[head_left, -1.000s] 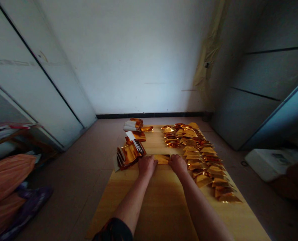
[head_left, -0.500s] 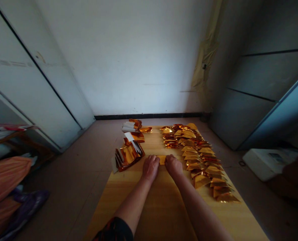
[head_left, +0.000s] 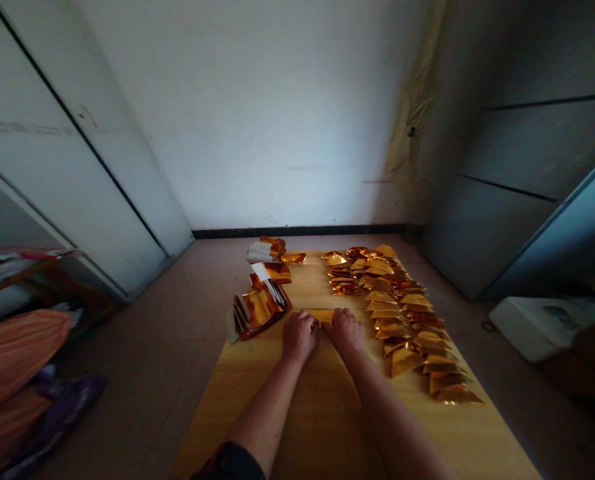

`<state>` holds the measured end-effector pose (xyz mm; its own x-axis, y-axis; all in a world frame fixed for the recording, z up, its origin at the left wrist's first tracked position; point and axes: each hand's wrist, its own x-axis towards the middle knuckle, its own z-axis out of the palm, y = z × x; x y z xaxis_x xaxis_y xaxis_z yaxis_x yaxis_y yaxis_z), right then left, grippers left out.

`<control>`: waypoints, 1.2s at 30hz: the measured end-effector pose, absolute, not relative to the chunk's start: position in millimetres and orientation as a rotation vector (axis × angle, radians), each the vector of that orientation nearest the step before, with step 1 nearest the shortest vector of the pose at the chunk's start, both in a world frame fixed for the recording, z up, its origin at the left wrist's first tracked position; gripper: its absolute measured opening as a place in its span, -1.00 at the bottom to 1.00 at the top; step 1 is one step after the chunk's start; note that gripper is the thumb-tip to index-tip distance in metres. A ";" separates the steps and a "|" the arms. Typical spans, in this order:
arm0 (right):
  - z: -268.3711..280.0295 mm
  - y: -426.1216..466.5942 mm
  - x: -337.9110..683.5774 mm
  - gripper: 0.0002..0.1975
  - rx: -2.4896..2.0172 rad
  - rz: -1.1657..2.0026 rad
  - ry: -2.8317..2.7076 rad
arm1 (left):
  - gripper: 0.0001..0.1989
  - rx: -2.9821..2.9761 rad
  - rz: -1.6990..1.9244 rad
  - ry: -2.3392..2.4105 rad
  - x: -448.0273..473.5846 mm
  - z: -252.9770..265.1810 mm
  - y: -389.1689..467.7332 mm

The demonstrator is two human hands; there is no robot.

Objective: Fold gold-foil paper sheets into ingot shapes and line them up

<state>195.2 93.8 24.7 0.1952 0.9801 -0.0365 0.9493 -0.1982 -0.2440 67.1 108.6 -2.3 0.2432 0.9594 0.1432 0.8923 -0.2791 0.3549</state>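
Between my two hands, at the middle of the wooden table [head_left: 322, 393], is a small piece of gold foil paper [head_left: 323, 315]. My left hand [head_left: 300, 335] is closed on its left end, fingers curled. At the right end, my right hand [head_left: 346, 329] grips it with bent fingers. My hands partly cover the piece, so its exact folds are hidden. Left of my left hand lies a fanned stack of gold foil sheets [head_left: 258, 309] with white backs. To the right of my right hand spread rows of folded gold foil pieces [head_left: 381, 299], pointed at their ends.
More foil sheets [head_left: 266, 251] lie at the table's far left corner. A white wall [head_left: 277, 133] rises behind the table. Grey cabinets [head_left: 517, 153] stand at the right, with a white box [head_left: 522, 327] on the floor. Orange cloth or bags [head_left: 17, 360] are at the left.
Less of the foil piece shows between my hands, and my fingers have shifted along its near edge. The whole view has moved slightly. The stacks and rows look the same.
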 end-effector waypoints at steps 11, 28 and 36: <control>20.3 98.8 197.4 -0.72 -2.313 0.317 -1.859 | -0.91 2.234 0.557 1.779 68.5 -2.4 109.0; 8.6 109.4 217.9 -0.77 -2.226 0.532 -1.788 | -0.71 2.205 0.741 1.589 56.4 -17.1 117.6; 7.1 111.7 223.8 -0.76 -2.216 0.552 -1.803 | -0.68 2.209 0.805 1.521 53.3 -26.4 119.9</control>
<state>223.8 111.7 7.1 0.1712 0.9748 -0.1427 0.8876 -0.2155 -0.4071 53.3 119.9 -26.4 0.2666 0.9286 0.2583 0.7358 -0.3691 0.5677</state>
